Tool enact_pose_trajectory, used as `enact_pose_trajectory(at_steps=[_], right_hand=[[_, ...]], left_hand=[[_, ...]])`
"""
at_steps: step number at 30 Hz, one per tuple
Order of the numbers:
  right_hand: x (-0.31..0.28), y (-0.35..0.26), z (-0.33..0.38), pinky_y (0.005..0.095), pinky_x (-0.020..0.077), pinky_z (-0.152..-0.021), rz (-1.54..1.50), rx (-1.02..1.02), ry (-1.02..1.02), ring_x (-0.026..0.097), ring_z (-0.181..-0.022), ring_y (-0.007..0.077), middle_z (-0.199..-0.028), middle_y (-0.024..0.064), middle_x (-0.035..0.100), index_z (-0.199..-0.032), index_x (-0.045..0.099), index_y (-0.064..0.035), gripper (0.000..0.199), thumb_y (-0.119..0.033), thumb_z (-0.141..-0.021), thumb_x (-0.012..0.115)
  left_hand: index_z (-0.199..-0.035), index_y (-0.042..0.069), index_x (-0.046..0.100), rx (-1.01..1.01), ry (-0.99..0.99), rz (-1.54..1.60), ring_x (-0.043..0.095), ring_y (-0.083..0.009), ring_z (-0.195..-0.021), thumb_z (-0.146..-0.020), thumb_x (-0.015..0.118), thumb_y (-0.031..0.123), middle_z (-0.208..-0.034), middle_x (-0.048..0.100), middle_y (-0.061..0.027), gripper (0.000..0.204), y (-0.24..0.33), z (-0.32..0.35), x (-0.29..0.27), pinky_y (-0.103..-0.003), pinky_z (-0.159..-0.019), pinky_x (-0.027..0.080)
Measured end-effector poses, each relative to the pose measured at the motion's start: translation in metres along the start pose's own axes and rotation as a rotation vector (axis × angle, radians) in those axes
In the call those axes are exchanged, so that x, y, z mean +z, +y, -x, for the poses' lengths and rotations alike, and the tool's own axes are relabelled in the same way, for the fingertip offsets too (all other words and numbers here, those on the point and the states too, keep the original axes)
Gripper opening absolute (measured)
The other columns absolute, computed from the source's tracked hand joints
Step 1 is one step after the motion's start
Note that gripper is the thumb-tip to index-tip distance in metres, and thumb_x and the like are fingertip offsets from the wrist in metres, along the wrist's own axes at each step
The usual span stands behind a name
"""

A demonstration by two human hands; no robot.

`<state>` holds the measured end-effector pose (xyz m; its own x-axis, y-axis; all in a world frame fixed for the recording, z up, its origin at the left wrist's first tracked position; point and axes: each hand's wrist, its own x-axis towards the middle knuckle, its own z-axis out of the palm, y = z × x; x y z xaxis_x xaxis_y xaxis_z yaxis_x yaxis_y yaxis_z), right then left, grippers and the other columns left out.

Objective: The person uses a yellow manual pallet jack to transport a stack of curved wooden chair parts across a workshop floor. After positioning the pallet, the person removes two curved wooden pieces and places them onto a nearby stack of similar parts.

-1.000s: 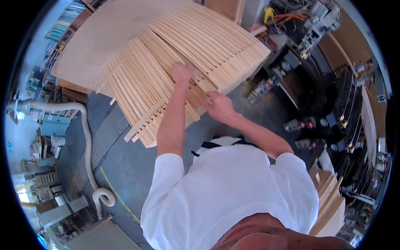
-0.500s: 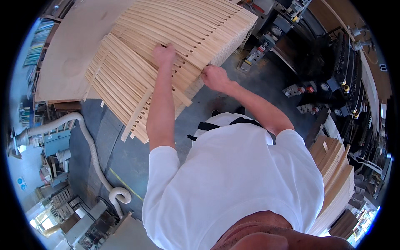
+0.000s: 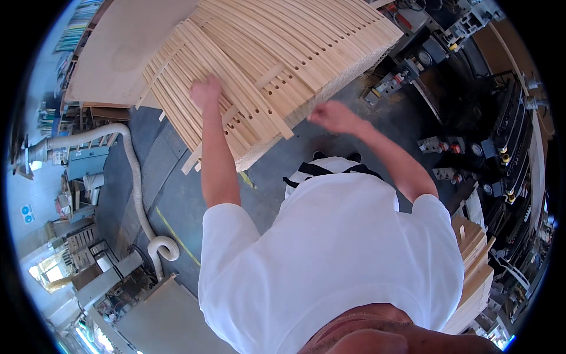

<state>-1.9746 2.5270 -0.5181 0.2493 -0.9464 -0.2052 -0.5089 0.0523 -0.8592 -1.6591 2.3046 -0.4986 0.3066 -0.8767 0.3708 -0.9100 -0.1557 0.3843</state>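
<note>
A big stack of pale wooden slats (image 3: 318, 41), with round holes near their ends, lies in front of me. On its left part my left hand (image 3: 206, 93) is closed, its fingers curled over a wooden slat; the fingertips are partly hidden. Just off the stack's near right edge, above the floor, my right hand (image 3: 335, 117) hangs with curled fingers, and nothing shows in it. Flat crosswise strips (image 3: 269, 76) lie between the slats. Between my hands, a few holed slats run at a slant, one end sticking out past the near edge.
Left of the stack is a large flat board (image 3: 118, 53). A ribbed hose (image 3: 134, 177) curls over the grey floor on the left. Machinery with dark parts (image 3: 495, 130) stands to the right. More stacked timber (image 3: 474, 277) is behind me at the lower right.
My left hand has moved left across the stack, and slats now cover part of the earlier gap. My right hand has left the stack's edge. The whole view has shifted somewhat.
</note>
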Motion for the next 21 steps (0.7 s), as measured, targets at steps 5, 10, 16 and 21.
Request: enact_pose_trajectory(at_steps=[5,10,16,21], right_hand=[[0.045,-0.03,0.012,0.0339,0.0578,-0.067,-0.522,0.205,-0.187,0.07,-0.081,0.0221,-0.098,0.0149,0.071,-0.114,0.064,0.0075,0.061,-0.051,-0.098,0.055],[0.043,-0.029,0.007,0.0312,0.057,-0.065,-0.721,0.252,-0.06,0.069,-0.077,0.0175,-0.095,0.0117,0.07,-0.11,0.064,0.0065,0.048,-0.04,-0.1,0.058],[0.017,-0.001,0.004,0.03,0.0563,-0.065,-0.805,0.358,0.162,0.068,-0.074,0.0157,-0.092,0.0104,0.069,-0.106,0.065,0.0053,0.045,-0.039,-0.1,0.058],[0.008,0.003,0.009,0.0289,0.0554,-0.068,-0.871,0.357,0.231,0.067,-0.077,0.0147,-0.096,0.0086,0.07,-0.108,0.066,0.0022,0.046,-0.043,-0.1,0.058]], left_hand=[[-0.092,-0.007,0.068,-0.233,-0.353,0.345,0.07,-0.0388,-0.077,-0.086,0.065,0.033,-0.08,0.069,-0.0257,0.04,0.039,0.026,-0.007,-0.046,-0.072,0.057],[-0.094,-0.011,0.066,-0.1,-0.304,0.204,0.072,-0.0372,-0.081,-0.086,0.066,0.026,-0.083,0.07,-0.0262,0.037,0.045,0.02,0.005,-0.044,-0.068,0.058],[-0.096,-0.013,0.065,-0.124,-0.403,0.381,0.07,-0.0403,-0.087,-0.085,0.067,0.027,-0.095,0.068,-0.0305,0.041,0.108,0.034,-0.002,-0.048,-0.079,0.057],[-0.091,-0.012,0.066,0.003,-0.281,0.3,0.069,-0.0422,-0.087,-0.083,0.068,0.028,-0.096,0.067,-0.0313,0.041,0.094,0.025,0.038,-0.049,-0.078,0.056]])
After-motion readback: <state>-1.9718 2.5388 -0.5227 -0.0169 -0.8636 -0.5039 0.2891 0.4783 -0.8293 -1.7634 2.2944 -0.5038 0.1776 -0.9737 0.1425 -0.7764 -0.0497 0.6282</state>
